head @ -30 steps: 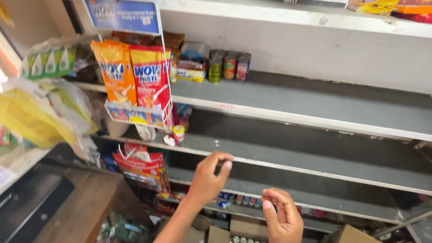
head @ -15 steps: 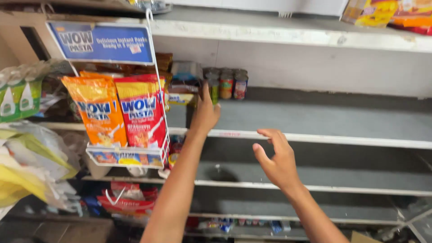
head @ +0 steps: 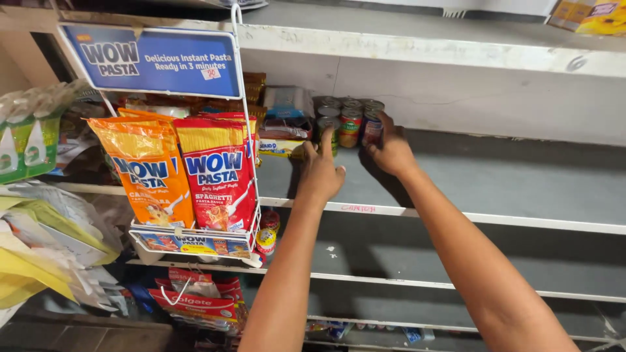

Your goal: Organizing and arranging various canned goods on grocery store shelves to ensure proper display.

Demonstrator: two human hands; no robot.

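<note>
On the grey shelf [head: 495, 176], both hands [head: 355, 163] at the cans [head: 350, 120].

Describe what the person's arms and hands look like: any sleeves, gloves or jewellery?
Both arms are bare along their whole visible length, with no sleeves in view. The left hand and right hand wear no gloves, and no rings, watch or bracelets show from this side.

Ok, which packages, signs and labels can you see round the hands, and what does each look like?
Cans: small cluster at shelf back, red, green and blue labels; right hand touches them, left hand beside.
Sign: blue rectangle topping wire rack.
Orange pouch: hangs in rack.
Red pouch: beside it, yellow top.
Green sachets: far left.
Red toothpaste boxes: lower shelf.
</note>
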